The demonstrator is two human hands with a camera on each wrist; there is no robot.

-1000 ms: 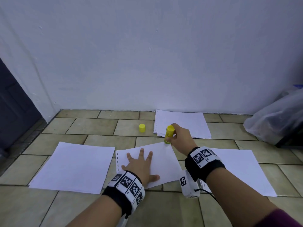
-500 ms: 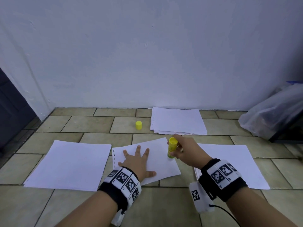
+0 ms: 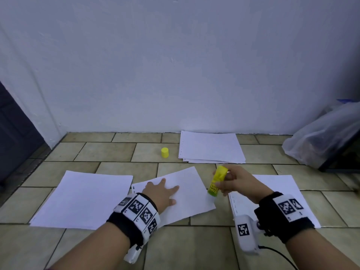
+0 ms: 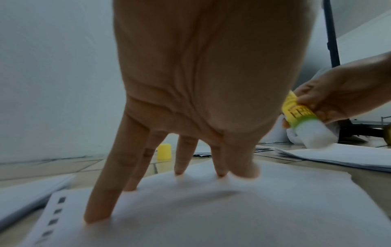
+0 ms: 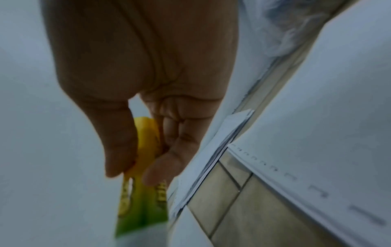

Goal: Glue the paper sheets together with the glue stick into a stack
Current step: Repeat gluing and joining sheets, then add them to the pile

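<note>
A white sheet lies askew on the tiled floor in the middle. My left hand presses flat on it with spread, straight fingers. My right hand grips the yellow glue stick, tilted, its white tip down at the sheet's right edge. The same stick shows between thumb and fingers in the right wrist view. Other paper lies around: a sheet on the left, a stack at the back, and a stack on the right.
The yellow glue cap stands on the floor left of the back stack. A clear plastic bag and dark frame sit at the far right. The white wall closes the back; a dark panel is on the left.
My right hand has drawn the glue stick from the sheet's far edge down along its right side toward me. The left hand has stayed pressed on the sheet.
</note>
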